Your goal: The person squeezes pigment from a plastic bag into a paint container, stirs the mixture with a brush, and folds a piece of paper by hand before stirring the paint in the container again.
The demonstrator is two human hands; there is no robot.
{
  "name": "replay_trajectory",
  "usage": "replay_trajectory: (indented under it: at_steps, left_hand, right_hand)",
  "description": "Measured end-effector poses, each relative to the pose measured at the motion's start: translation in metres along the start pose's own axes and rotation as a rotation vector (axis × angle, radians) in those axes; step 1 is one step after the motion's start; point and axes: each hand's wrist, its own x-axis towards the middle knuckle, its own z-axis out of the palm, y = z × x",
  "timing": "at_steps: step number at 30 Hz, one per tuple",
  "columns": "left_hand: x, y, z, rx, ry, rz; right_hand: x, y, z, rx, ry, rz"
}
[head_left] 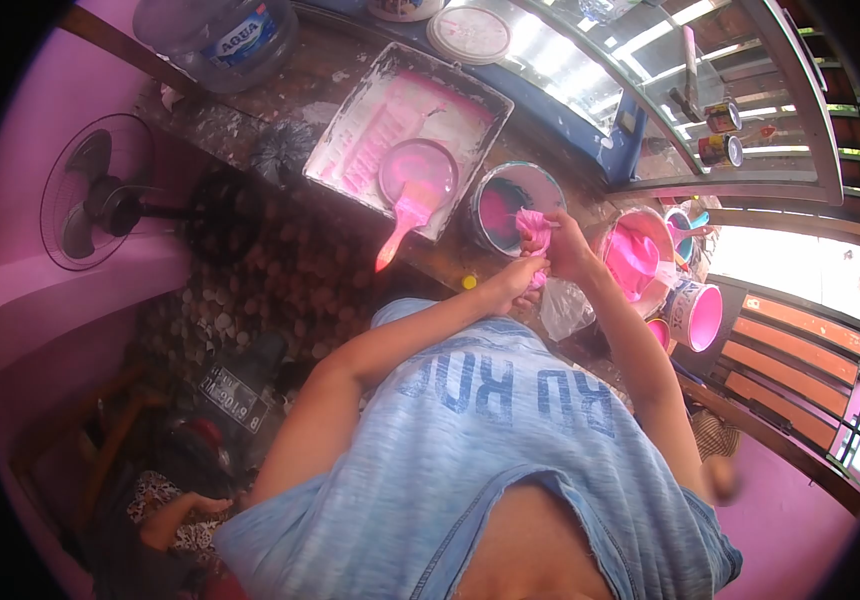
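Note:
Both of my hands grip a twisted pink cloth [533,235] beside the near right rim of a bucket with pink paint inside [498,210]. My left hand [519,284] is closed round the lower end of the cloth, and my right hand [567,247] is closed on its upper part. To the left of the bucket lies a white paint tray [350,150] smeared with pink. A round lid [416,163] rests in it, with a pink-coated brush [411,215] lying across the lid and the tray's near edge.
Pink-stained tubs [639,240] and a paint can [695,314] stand on the right. A large water bottle [240,45] is at the back left, near a black fan [100,195]. Part of another person [185,515] shows at the lower left.

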Motion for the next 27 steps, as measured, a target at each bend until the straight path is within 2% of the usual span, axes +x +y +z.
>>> replay_trajectory:
  at_steps: [1,5,8,14,17,20,23,27]
  left_hand:
    - [-0.005,0.003,0.005,0.003,0.026,0.011]
    - [-0.006,0.008,-0.001,-0.045,-0.021,0.032]
    - [-0.007,0.006,0.002,-0.033,-0.031,0.016]
    - [-0.007,0.006,0.004,-0.021,-0.005,-0.017]
    - [-0.003,0.003,-0.001,-0.034,0.006,-0.014]
    - [-0.005,0.004,-0.001,-0.019,0.032,0.005]
    - [-0.003,0.003,-0.005,-0.05,0.015,0.007]
    - [-0.004,0.002,-0.001,-0.035,0.038,0.018]
  right_hand:
    - [-0.005,-0.004,-0.002,0.032,-0.102,0.034]
    - [-0.023,0.0,0.016,0.057,-0.042,-0.13]
    - [-0.022,0.003,0.003,0.089,-0.055,-0.102]
    - [0.009,0.006,-0.039,0.085,-0.256,-0.005]
    - [0.017,0.007,-0.038,0.043,-0.181,-0.019]
    - [-0.001,0.01,0.017,0.04,0.14,-0.081]
    - [0.0,0.006,0.027,0.046,0.305,-0.078]
    - [0.022,0.008,-0.005,0.029,0.184,-0.026]
